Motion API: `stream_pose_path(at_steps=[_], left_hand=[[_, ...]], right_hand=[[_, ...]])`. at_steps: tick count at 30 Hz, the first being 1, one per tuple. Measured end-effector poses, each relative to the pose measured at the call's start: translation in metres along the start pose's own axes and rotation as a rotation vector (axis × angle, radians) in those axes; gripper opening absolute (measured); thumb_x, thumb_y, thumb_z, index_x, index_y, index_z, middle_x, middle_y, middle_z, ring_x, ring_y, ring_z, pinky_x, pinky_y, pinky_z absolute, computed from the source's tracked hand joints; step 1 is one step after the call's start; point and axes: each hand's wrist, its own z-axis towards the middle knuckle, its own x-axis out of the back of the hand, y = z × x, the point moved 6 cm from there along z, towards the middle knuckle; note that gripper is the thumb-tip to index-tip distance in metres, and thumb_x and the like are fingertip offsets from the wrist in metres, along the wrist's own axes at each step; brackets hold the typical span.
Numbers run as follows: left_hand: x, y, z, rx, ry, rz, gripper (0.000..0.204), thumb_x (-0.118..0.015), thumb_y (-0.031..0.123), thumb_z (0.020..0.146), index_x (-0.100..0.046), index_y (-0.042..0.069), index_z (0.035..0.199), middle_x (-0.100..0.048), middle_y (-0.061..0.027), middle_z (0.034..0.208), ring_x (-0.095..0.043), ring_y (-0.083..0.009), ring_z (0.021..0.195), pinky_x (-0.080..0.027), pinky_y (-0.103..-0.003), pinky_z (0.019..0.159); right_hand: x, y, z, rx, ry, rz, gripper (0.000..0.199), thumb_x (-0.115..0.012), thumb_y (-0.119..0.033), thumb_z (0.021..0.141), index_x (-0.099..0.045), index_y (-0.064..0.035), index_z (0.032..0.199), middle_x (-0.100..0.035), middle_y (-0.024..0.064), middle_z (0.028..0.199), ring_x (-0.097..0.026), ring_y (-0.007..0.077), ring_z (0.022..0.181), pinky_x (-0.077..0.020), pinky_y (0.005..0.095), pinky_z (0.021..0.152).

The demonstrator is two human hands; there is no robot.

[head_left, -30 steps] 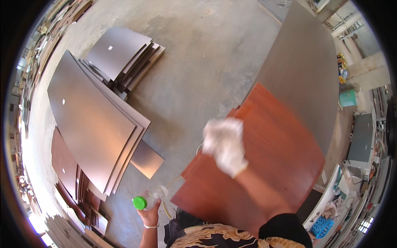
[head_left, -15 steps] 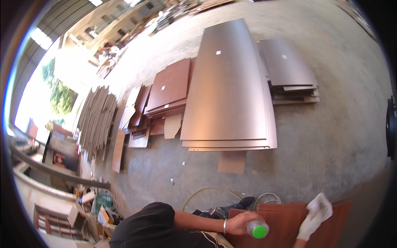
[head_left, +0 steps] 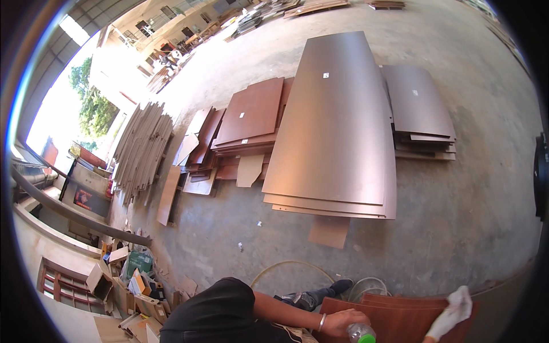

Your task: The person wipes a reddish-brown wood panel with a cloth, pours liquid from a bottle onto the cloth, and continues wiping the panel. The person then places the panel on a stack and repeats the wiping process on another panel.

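Observation:
My left hand (head_left: 343, 321), bare with a band at the wrist, is wrapped around a clear plastic bottle (head_left: 359, 330) with a green cap. The bottle is partly cut off by the lower edge. My right hand (head_left: 441, 327) wears a white glove and is closed on a bunched white cloth (head_left: 460, 303); glove and cloth are hard to tell apart. The cloth is over the far right part of a reddish-brown panel (head_left: 394, 317). Another such panel shows just beyond its far edge.
Stacked large bronze-coloured sheets (head_left: 331, 131) lie ahead, with smaller grey-brown sheets (head_left: 420, 103) to their right. Reddish-brown boards (head_left: 251, 111) and a pile of wooden strips (head_left: 140, 151) lie left. A hoop (head_left: 369, 281) is beyond the panels. Cardboard boxes (head_left: 100, 281) clutter the lower left.
The view has shifted, so the stacks sit further right and lower. My right hand and the cloth now appear further right on the panel. The bottle stays in my left hand, lower in view.

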Motion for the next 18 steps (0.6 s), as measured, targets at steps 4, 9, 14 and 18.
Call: stream_pose_path(at_steps=[4, 9, 14, 18], left_hand=[[-0.002, 0.005, 0.003, 0.061, -0.063, 0.069, 0.056, -0.081, 0.023, 0.081, -0.06, 0.007, 0.13, -0.064, -0.0148, 0.128, -0.063, -0.0359, 0.12, -0.046, -0.048, 0.105], [0.008, 0.011, -0.001, -0.049, -0.003, 0.061, 0.046, -0.074, 0.022, 0.087, -0.061, 0.006, 0.128, -0.067, -0.0175, 0.125, -0.065, -0.0396, 0.115, -0.052, -0.049, 0.099], [0.007, 0.003, -0.004, -0.102, -0.03, 0.069, 0.052, -0.075, 0.027, 0.087, -0.06, 0.005, 0.131, -0.066, -0.0176, 0.127, -0.064, -0.0385, 0.118, -0.051, -0.051, 0.102], [0.0, 0.01, -0.003, 0.084, -0.083, 0.068, 0.062, -0.08, 0.019, 0.08, -0.057, 0.005, 0.136, -0.06, -0.0186, 0.139, -0.055, -0.0379, 0.133, -0.045, -0.048, 0.11]], right_hand=[[-0.095, -0.09, -0.11, 0.268, -0.193, -0.389, 0.038, -0.042, -0.025, 0.109, -0.049, -0.0006, 0.137, -0.057, 0.0109, 0.103, -0.053, 0.0141, 0.077, -0.0472, 0.0299, 0.068], [-0.026, -0.035, -0.046, -0.122, -0.255, -0.171, 0.044, -0.044, -0.02, 0.107, -0.053, 0.0031, 0.144, -0.061, 0.0169, 0.133, -0.064, 0.0241, 0.113, -0.0531, 0.0374, 0.097], [0.038, 0.03, -0.011, -0.093, 0.084, -0.478, 0.044, -0.051, -0.019, 0.101, -0.063, 0.004, 0.136, -0.063, 0.0156, 0.138, -0.06, 0.0293, 0.123, -0.0444, 0.0404, 0.106], [-0.094, -0.038, -0.158, 0.233, -0.513, -0.722, 0.047, -0.056, -0.021, 0.093, -0.067, -0.0038, 0.135, -0.064, 0.0184, 0.137, -0.049, 0.0372, 0.139, -0.0266, 0.0558, 0.121]])
